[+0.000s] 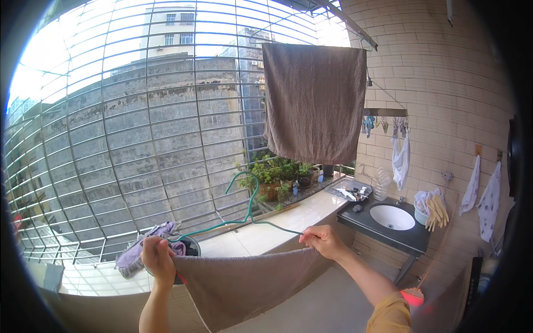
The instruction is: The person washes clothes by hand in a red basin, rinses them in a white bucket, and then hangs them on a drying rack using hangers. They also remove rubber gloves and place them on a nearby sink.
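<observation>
Between my two hands stretches a grey-brown towel (245, 287), its upper edge sagging slightly in the middle. My left hand (158, 260) grips the towel's left corner together with one end of a green clothes hanger (248, 218). At the other side, my right hand (325, 242) pinches the towel's right part and the hanger's right end. The hanger's hook points up, and its shoulders show above the cloth; its lower bar is not visible. Behind my left hand stands a bucket (195, 245) with dark and purple laundry (154, 245), partly hidden by the hand.
Another brown towel (314, 104) hangs from the overhead rail (349, 23). Metal window bars (148, 125) run along the left above a tiled ledge (245, 241) with potted plants (270, 179). Right are a sink (392, 216), a clip rack (385, 112) and a red broom (413, 295).
</observation>
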The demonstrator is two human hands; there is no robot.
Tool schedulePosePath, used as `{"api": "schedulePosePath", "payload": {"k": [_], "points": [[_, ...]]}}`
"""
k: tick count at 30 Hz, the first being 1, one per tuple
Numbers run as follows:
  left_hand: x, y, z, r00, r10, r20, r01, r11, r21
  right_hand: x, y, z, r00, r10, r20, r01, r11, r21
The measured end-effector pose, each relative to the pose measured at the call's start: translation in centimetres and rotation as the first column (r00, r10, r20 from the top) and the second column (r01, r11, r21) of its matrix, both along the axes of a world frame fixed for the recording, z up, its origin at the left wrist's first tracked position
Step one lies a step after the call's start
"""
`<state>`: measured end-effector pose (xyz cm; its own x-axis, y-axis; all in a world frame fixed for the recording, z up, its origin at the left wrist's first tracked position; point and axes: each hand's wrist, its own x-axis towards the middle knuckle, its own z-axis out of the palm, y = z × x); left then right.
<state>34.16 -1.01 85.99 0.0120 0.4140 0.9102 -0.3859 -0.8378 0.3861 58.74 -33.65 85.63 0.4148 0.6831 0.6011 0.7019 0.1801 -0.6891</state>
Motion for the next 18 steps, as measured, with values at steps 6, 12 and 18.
{"api": "schedulePosePath", "payload": {"k": [6,12,18], "points": [[3.2,3.7,6.7,0.964,-0.256,0.076,0.262,0.961,-0.083,-2.2,1.8,11.9,0.929,-0.239,0.282,0.170,0.953,0.250],[8.1,5.5,6.0,0.415,-0.902,-0.116,0.843,0.430,-0.324,-2.7,2.0,25.3,0.629,-0.652,0.424,0.438,0.747,0.500],[14.1,7.4,1.5,0.172,-0.782,-0.599,0.676,0.536,-0.506,-3.6,2.4,35.6,0.362,-0.853,0.377,0.510,0.520,0.686]]}}
